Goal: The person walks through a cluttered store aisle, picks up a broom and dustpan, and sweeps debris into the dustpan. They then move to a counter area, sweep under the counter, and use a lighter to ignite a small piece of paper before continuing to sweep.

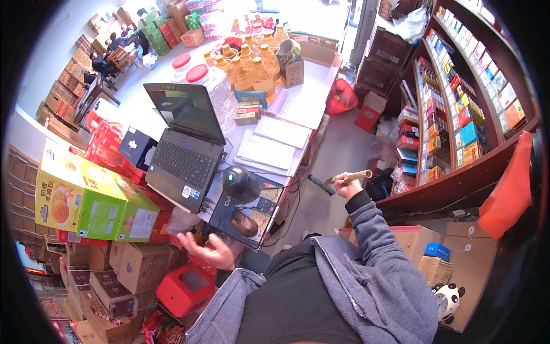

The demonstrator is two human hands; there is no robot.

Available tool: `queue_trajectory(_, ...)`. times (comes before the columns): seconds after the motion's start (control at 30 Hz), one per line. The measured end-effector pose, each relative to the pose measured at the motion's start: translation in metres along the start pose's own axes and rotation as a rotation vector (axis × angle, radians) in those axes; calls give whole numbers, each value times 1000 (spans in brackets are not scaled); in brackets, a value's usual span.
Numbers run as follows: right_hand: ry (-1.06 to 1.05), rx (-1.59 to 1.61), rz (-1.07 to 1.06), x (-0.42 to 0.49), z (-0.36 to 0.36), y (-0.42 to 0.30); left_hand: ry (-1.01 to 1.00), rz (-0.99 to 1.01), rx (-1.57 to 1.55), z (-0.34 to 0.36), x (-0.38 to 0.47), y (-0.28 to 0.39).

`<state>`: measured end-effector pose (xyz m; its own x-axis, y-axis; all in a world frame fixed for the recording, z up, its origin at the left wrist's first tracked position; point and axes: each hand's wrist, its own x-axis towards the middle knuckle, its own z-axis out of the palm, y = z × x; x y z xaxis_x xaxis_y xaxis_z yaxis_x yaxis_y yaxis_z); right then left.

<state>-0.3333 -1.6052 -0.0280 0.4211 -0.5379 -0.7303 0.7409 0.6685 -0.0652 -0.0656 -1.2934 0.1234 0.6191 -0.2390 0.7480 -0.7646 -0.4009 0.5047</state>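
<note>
My right hand [347,185] is closed around the light wooden handle [359,175] of a floor tool, whose top end sticks out past my fist. Just beyond the fist, a dark green bar-shaped head [320,184] lies over the grey floor; whether it is a mop, broom or squeegee I cannot tell. My left hand [209,250] is raised with its fingers apart and holds nothing. It is beside the counter's near left corner, above a red box with a dark window [187,289]. On the counter stand an open black laptop [184,161], a black desktop scanner [240,184] and a brown computer mouse [244,223].
Oil bottles [260,75], red-lidded jars [197,75] and papers [264,148] occupy the white counter. A shelf unit [449,170] with small packs lines the right. Cartons [142,264] are stacked at left; a red bag [342,96] lies on the floor. People [103,63] sit far off.
</note>
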Motion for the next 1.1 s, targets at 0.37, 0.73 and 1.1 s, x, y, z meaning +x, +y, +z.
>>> queue_trajectory(0.37,27,-30,-56,43,98,-56,-730,-226,-463,102,-15,81)
queue_trajectory(0.73,17,-93,48,112,143,-140,-972,-195,-386,270,-10,162)
queue_trajectory(1.1,62,-96,26,131,169,-187,-1085,110,-430,370,0,189)
